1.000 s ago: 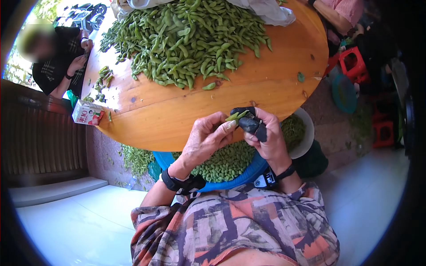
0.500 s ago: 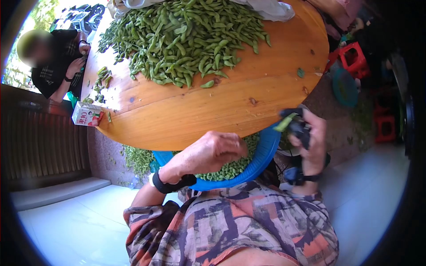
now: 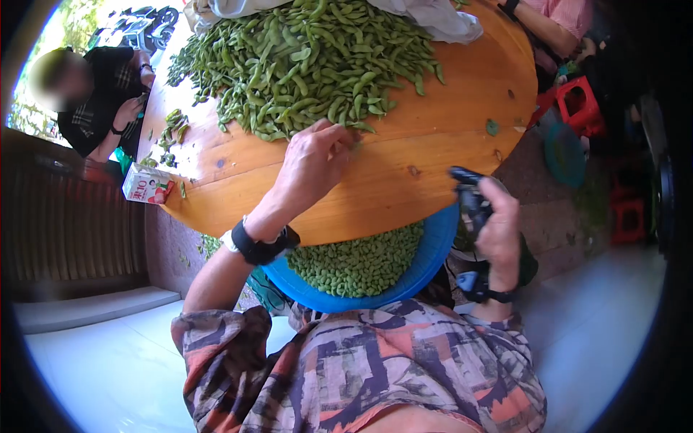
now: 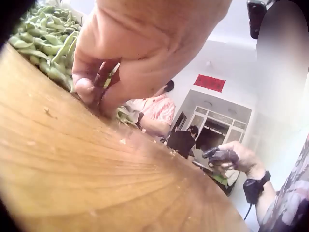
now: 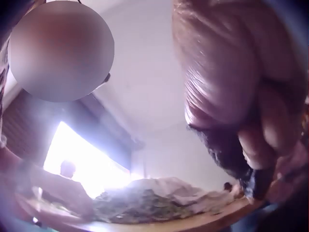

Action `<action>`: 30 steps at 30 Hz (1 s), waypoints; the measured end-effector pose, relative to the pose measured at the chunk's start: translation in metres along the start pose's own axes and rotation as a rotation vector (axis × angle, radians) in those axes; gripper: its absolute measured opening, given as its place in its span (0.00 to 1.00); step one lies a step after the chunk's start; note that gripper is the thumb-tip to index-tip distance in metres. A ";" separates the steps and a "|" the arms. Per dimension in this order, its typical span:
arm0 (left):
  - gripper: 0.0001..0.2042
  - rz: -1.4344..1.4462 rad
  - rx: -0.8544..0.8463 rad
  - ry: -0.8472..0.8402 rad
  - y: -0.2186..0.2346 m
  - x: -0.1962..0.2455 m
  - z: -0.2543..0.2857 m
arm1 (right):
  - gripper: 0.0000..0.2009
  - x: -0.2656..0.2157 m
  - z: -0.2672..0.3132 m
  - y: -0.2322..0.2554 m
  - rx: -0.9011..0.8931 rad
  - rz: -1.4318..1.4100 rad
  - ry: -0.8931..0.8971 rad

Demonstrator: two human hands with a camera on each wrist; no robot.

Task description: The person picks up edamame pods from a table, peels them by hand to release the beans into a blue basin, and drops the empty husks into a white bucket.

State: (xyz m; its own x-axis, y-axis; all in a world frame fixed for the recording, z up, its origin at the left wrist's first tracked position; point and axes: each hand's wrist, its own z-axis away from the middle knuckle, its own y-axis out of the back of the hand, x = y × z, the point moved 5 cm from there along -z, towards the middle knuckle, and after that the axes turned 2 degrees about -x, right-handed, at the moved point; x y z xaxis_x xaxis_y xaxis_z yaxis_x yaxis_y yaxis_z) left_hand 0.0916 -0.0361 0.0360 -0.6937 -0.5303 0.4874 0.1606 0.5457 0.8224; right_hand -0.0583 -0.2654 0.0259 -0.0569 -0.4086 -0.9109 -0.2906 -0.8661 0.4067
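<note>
My left hand (image 3: 317,162) reaches over the table to the near edge of a heap of green soybean pods (image 3: 303,72). In the left wrist view its fingers are curled down at the wood, pinching a pod (image 4: 114,72) that is mostly hidden. Off the table's right front edge hangs my right hand (image 3: 498,227), blurred, with black covers (image 3: 473,202) on its thumb and finger. Its fingers are loosely bent, and no pod shows between them. Below the table edge, a blue basin (image 3: 440,238) holds shelled green beans (image 3: 357,263).
The round wooden table (image 3: 433,151) fills the middle. A drink carton (image 3: 146,185) stands at its left edge, near a few loose pods (image 3: 173,130). One person (image 3: 86,108) sits at left, another (image 3: 556,25) at upper right. Red stools (image 3: 580,106) are at right.
The hands have parted: the left has gone forward from above the basin to the heap's edge, the right outward past the table. The pod piece seen in the right hand no longer shows.
</note>
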 end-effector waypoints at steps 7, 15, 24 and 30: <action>0.04 1.061 -0.187 0.416 -0.022 0.025 0.040 | 0.20 -0.012 -0.002 -0.077 -0.391 -0.753 -0.174; 0.03 1.148 0.000 0.436 -0.038 0.029 0.060 | 0.17 -0.014 0.002 -0.085 -0.390 -0.615 -0.205; 0.14 1.938 -0.192 0.526 -0.056 0.046 0.072 | 0.12 -0.003 0.004 -0.084 -0.669 -1.058 -0.266; 0.13 1.214 -0.134 0.433 -0.049 0.047 0.069 | 0.06 -0.019 0.003 -0.067 -0.478 -0.406 -0.120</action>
State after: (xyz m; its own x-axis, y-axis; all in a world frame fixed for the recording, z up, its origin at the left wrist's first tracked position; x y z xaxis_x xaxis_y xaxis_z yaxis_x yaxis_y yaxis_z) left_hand 0.0021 -0.0433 -0.0019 0.2227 0.0760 0.9719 0.6091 0.7675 -0.1996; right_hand -0.0408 -0.1990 0.0154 -0.1461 -0.0099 -0.9892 0.1452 -0.9893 -0.0115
